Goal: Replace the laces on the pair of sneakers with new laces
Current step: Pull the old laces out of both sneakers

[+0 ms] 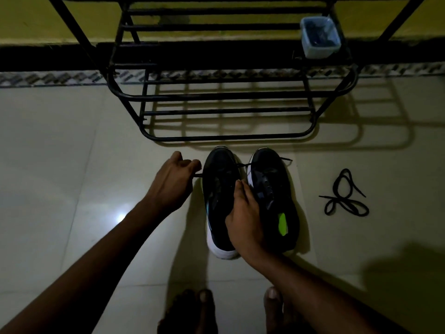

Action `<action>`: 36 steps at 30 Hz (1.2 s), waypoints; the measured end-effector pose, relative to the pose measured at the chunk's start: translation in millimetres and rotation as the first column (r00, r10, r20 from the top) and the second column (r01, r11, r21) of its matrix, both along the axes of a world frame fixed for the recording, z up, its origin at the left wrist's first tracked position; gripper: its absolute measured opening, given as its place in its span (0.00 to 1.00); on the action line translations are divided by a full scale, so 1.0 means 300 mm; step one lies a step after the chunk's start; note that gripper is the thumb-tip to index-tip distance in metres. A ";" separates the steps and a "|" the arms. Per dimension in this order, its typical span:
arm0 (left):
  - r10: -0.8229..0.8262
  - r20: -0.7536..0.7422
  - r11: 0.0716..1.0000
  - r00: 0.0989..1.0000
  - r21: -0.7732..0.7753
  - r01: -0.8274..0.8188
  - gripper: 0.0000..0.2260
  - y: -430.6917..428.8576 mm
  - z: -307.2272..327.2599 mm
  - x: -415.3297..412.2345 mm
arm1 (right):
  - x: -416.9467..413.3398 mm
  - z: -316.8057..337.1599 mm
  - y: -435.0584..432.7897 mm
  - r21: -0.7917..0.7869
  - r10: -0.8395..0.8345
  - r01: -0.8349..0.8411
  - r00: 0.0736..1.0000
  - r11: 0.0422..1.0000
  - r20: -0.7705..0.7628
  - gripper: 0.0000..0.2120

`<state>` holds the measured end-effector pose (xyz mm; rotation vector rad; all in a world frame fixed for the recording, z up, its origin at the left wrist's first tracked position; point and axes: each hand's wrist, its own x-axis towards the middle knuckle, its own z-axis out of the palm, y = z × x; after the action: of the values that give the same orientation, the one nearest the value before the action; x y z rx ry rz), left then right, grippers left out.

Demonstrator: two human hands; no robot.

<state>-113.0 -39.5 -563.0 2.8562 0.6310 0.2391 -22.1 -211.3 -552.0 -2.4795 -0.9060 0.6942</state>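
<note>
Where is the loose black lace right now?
In the head view, the loose black lace lies coiled on the floor tiles, to the right of the right sneaker and apart from it, near the shoe rack.

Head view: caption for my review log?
Left hand pinches a lace end beside one sneaker; right hand rests on the pair; loose lace nearby.

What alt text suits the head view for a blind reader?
A person's left hand pinches a black lace end running sideways from the left sneaker, which the right hand holds; the right sneaker stands beside it on tiles. A loose black lace lies to the right, a metal shoe rack beyond.
</note>
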 end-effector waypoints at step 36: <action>0.527 0.211 0.528 0.823 -0.840 -0.123 0.15 -0.036 0.020 0.100 | -0.003 0.005 0.013 -0.037 0.010 -0.010 1.000 0.999 0.000 0.35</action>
<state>-82.9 -50.3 -557.1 1.6835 0.8983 0.5027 -22.9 -207.3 -550.4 -2.5090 -0.9141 0.7203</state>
